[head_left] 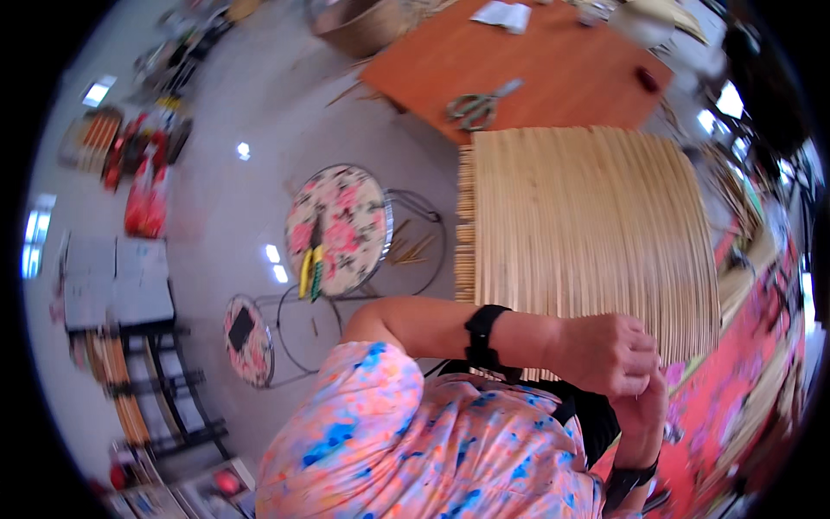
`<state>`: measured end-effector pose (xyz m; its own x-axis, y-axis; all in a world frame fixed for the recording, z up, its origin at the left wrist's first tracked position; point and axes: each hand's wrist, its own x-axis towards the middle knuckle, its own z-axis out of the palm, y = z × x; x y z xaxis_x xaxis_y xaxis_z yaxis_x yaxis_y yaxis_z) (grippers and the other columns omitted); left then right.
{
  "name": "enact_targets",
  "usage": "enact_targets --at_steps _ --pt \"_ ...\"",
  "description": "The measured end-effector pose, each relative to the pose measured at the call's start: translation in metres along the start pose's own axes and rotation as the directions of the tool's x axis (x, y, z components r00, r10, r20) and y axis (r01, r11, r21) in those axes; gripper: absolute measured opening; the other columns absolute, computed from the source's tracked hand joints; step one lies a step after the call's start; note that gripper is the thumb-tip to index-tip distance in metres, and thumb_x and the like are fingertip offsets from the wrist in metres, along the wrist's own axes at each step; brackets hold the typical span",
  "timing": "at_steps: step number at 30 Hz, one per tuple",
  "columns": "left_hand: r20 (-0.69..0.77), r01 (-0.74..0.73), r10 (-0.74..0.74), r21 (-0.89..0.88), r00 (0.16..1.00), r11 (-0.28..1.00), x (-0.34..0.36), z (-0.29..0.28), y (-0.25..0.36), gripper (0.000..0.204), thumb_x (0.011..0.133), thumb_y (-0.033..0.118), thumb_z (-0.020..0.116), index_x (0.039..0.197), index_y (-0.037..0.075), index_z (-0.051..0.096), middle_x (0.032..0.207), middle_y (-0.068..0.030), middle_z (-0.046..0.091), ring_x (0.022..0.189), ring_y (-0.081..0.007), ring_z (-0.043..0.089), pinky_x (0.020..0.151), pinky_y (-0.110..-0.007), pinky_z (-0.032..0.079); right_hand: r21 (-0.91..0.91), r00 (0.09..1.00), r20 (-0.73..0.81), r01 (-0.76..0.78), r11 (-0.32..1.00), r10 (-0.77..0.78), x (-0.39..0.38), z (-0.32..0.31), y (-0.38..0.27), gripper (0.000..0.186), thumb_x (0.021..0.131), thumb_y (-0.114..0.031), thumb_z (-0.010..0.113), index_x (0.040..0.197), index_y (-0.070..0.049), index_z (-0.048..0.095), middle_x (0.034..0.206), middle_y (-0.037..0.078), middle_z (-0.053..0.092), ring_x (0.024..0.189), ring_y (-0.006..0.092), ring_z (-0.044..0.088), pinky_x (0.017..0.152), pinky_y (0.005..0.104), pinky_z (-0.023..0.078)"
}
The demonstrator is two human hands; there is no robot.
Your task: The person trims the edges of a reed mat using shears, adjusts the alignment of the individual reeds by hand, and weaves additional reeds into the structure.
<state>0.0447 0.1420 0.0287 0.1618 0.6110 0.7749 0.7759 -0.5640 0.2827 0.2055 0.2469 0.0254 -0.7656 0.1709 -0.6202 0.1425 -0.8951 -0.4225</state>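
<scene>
A panel of thin, pale bamboo strips laid side by side (588, 225) spreads in front of me, its far edge overlapping the table. My left hand (609, 356) is at the panel's near right edge, its fingers curled together. Just below it, my right hand (641, 405) meets it with closed fingers. The two hands touch or nearly touch. Whatever sits between their fingertips is too small or too hidden to name. Black bands circle both wrists.
Scissors (475, 108) lie on the orange-brown table (545, 69). A floral stool (346, 199) holds pliers with yellow and green handles (311, 259). On a smaller floral seat (258, 362) rests a dark phone-like slab (242, 327). A red patterned cloth (705, 424) and loose strips lie at right.
</scene>
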Motion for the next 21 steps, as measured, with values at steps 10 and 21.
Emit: enact_targets --at_steps 10,21 --pt "-0.239 0.667 -0.684 -0.158 0.689 0.728 -0.066 -0.069 0.018 0.013 0.085 0.018 0.069 0.089 0.005 0.066 0.083 -0.0072 0.066 0.068 -0.0207 0.064 0.061 -0.03 0.05 -0.199 0.996 0.083 0.053 0.979 -0.037 0.017 -0.023 -0.018 0.018 0.099 -0.019 0.05 0.09 -0.004 0.056 0.066 0.002 0.051 0.055 0.0109 0.043 0.051 0.0251 0.036" --pt "-0.615 0.863 -0.788 0.394 -0.009 -0.317 -0.278 -0.207 0.021 0.02 0.079 0.028 0.073 0.079 0.009 0.069 0.069 -0.0128 0.066 0.066 -0.0297 0.065 0.059 -0.039 0.051 -0.172 0.971 -0.129 0.177 0.969 -0.201 -0.001 -0.085 -0.045 0.02 0.1 -0.026 0.047 0.092 -0.01 0.056 0.07 0.0 0.052 0.058 0.0099 0.047 0.054 0.0242 0.04"
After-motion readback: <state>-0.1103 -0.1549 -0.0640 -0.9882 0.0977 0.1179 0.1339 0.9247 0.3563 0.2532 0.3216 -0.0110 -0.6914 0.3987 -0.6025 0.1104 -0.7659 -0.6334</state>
